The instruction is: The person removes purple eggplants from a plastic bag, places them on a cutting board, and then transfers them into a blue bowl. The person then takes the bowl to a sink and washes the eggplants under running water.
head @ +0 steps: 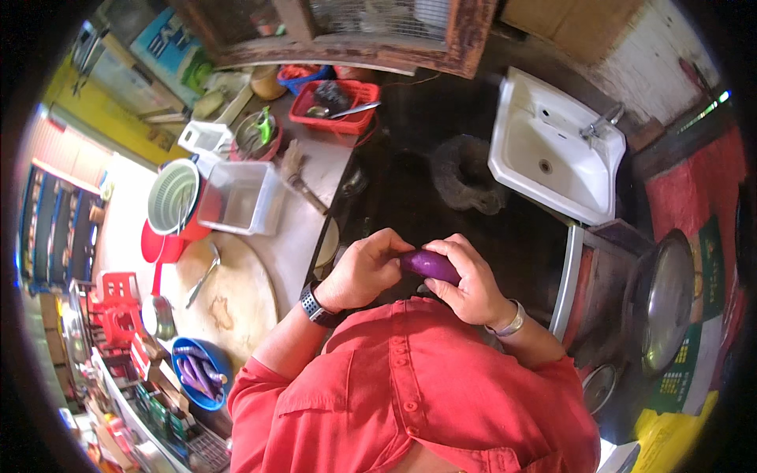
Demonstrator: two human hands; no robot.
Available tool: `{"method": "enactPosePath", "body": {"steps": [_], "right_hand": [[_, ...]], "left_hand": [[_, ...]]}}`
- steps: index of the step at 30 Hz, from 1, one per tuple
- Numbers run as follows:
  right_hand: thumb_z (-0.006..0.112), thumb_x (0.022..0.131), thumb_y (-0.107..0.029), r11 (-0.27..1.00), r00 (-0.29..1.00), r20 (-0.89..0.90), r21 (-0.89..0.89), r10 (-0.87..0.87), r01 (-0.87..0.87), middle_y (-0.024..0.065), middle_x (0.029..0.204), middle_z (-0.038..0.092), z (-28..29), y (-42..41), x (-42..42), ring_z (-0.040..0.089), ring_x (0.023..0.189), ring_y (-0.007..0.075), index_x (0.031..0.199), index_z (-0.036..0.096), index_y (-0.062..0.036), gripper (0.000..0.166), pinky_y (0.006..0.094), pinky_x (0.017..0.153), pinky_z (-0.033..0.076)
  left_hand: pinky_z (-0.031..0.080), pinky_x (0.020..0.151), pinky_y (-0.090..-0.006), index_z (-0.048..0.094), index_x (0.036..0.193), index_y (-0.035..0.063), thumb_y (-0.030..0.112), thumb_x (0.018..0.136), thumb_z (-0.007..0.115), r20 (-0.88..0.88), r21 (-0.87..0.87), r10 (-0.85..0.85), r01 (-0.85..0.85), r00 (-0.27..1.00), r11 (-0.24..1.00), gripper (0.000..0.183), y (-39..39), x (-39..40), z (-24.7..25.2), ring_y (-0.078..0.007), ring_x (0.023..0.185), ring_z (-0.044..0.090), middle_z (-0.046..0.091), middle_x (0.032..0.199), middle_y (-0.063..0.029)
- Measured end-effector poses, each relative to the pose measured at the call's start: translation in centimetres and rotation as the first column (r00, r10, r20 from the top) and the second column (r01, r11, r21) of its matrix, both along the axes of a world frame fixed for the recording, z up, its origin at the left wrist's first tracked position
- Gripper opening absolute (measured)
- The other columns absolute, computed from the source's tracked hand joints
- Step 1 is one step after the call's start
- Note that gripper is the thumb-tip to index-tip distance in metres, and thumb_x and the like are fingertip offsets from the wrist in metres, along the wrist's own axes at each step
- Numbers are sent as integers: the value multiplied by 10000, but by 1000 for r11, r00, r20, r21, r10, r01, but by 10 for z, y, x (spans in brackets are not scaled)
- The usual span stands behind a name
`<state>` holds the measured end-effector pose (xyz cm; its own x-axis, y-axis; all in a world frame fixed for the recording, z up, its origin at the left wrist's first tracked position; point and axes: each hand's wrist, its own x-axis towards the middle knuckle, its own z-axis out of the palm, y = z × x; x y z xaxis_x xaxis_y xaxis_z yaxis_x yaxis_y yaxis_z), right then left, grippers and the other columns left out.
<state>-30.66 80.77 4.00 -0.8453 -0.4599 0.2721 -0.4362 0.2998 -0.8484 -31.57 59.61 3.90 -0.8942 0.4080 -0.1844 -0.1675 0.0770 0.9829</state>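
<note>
In front of my chest my right hand (467, 278) is wrapped around a glossy purple vegetable (433, 265), which looks like an onion or an eggplant. The fingertips of my left hand (369, 269) pinch its left end. To the left, a round pale board (248, 284) lies on the counter with a metal spoon or fork (208, 271) on it. A blue basin (220, 402) below the board holds several purple eggplants (198, 373).
A clear plastic tub (239, 198), a green colander (173, 195), a brush (301, 177) and a red basket (355, 121) stand or lie on the left counter (313, 236). A white sink (556, 148) is at the upper right, with a large metal lid or pan (668, 304) below it.
</note>
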Motion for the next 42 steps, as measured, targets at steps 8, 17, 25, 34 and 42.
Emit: {"method": "enactPosePath", "body": {"steps": [8, 17, 25, 34, 42], "right_hand": [[613, 897, -257, 604, 730, 420, -797, 539, 11, 84, 1046, 513, 28, -39, 36, 520, 914, 163, 1277, 410, -31, 487, 290, 806, 442], [561, 938, -210, 609, 800, 529, -744, 283, 276, 60, 1091, 528, 18, -41, 36, 515, 974, 134, 1269, 420, -33, 401, 282, 883, 423], [557, 945, -162, 792, 774, 545, -603, 321, 96, 23, 1093, 533, 17, -24, 34, 493, 984, 86, 1236, 442, -47, 333, 242, 872, 427], [580, 921, -120, 953, 920, 342, -287, 192, -92, 32, 1084, 563, 13, -7, 27, 526, 978, 99, 1212, 472, -50, 319, 252, 864, 439], [495, 961, -183, 541, 427, 526, -836, 735, 99, 152, 1275, 528, 1, 6, -9, 510, 1202, 258, 1352, 397, 11, 447, 382, 979, 448]], "left_hand": [[450, 668, -238, 559, 934, 39, -135, 772, 401, 413, 456, 132, -330, 901, 826, 285, -35, 47, -18, -118, 711, 543, 592, 844, -35], [472, 715, -227, 534, 1167, -11, 189, 931, 577, 168, 277, -68, 19, 983, 961, 312, -16, 67, 15, -75, 778, 568, 622, 963, -40], [473, 587, -236, 541, 1031, -9, 167, 953, 524, 68, 119, -241, 232, 968, 965, 193, 7, 58, 13, -83, 636, 566, 600, 791, -27], [494, 627, -297, 601, 904, -7, 5, 783, 530, -310, -12, -54, 53, 949, 999, 140, 45, 55, -2, -168, 696, 583, 619, 810, -96], [421, 625, -212, 551, 1075, 32, -78, 780, 443, 243, 46, -12, 1, 970, 999, 333, 39, 57, 11, -75, 711, 527, 580, 832, -23]]}}
